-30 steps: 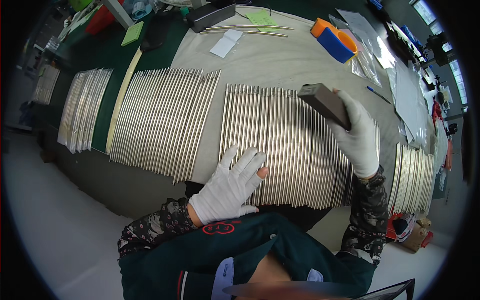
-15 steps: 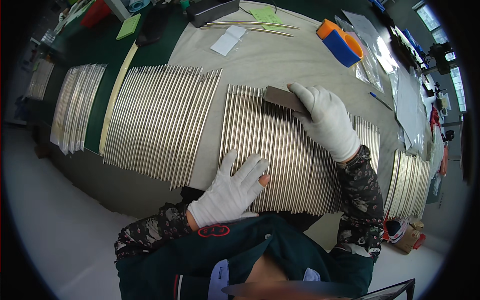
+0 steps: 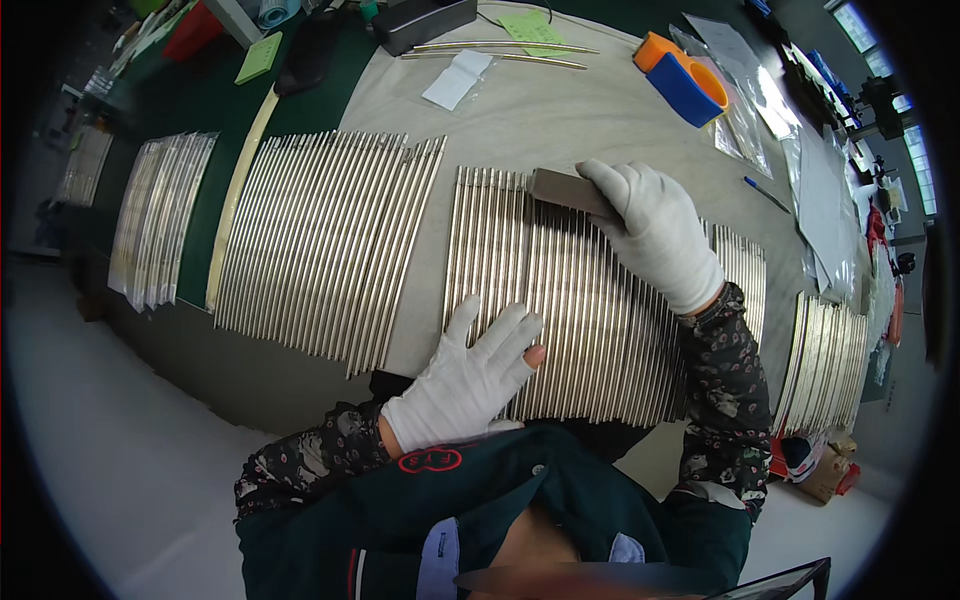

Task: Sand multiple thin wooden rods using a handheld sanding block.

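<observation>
A row of thin, shiny metal rods (image 3: 590,310) lies side by side in front of me, with a narrow dark gap towards its left part. My left hand (image 3: 465,375), in a white glove with a bare fingertip showing, rests on the near left part of these rods with fingers spread. In my gloved right hand (image 3: 655,230) is a flat grey-brown block (image 3: 572,192), gripped at its right end. The block slants over the far ends of the rods, its left end close to the gap. Whether it touches them I cannot tell.
More metal rods (image 3: 325,240) lie to the left, beside a pale strip (image 3: 238,200). Bagged rods (image 3: 160,220) are farther left, another bundle (image 3: 822,365) at right. Beyond are an orange and blue tape holder (image 3: 685,85), a pen (image 3: 766,194) and a dark box (image 3: 425,24).
The whole view has shifted slightly. Both hands keep nearly the same places on and over the rods, and my right hand still grips the block.
</observation>
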Available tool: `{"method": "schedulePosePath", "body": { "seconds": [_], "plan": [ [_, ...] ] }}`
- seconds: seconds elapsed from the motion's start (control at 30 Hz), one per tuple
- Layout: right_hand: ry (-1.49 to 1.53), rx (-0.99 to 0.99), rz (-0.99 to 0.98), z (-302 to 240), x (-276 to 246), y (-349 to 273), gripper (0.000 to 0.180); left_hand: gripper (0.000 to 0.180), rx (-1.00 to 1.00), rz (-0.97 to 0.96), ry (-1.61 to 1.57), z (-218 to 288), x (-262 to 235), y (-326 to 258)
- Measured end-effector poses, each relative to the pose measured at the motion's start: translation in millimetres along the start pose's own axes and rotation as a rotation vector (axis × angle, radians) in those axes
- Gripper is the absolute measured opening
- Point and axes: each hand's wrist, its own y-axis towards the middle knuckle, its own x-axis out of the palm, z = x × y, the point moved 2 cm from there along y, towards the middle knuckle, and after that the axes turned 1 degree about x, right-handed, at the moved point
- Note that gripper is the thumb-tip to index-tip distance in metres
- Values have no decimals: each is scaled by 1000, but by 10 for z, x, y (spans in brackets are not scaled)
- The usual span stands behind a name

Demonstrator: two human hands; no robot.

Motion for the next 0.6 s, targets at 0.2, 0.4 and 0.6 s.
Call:
{"method": "schedulePosePath", "body": {
  "seconds": [0.2, 0.4, 0.6],
  "plan": [
    [-3, 16, 2, -15, 29, 8, 40, 78, 11, -9, -20, -7, -27, 19],
    [704, 771, 400, 583, -519, -799, 52, 80, -6, 27, -72, -14, 31, -25],
    [620, 996, 640, 1157, -611, -2692, 35, 82, 27, 94, -116, -35, 36, -21]
  ]
}}
